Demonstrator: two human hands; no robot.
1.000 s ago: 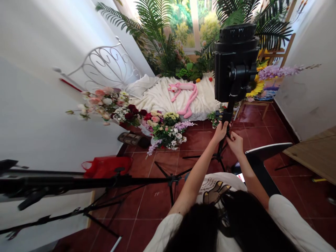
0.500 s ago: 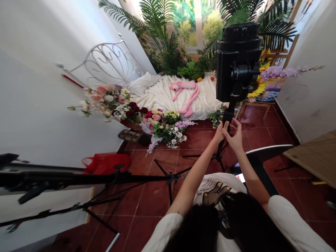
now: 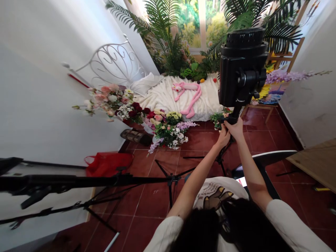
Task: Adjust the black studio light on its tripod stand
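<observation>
A black studio light (image 3: pixel 242 75) stands upright in front of me on a black light stand (image 3: pixel 236 111). My left hand (image 3: pixel 224 137) is closed around the stand's pole below the light. Slightly higher, my right hand (image 3: pixel 236 128) wraps the same pole close to its collar and knob. The two hands touch or nearly touch, and their fingers are partly hidden behind the pole. Below them, the stand's legs (image 3: pixel 222 164) spread over the red tiled floor.
A second black stand (image 3: pixel 141 179) stretches across the lower left. Flower bunches (image 3: pixel 168 127) sit before a bed with a cream blanket (image 3: pixel 157 99) and a pink plush toy (image 3: pixel 187 89). A red bag (image 3: pixel 109 164) lies by the left wall; a wooden board (image 3: pixel 313 161) is at right.
My right hand has gone from spread fingers at the pole to a closed grip, slightly higher up. My left hand sits a little lower. The view has shifted slightly.
</observation>
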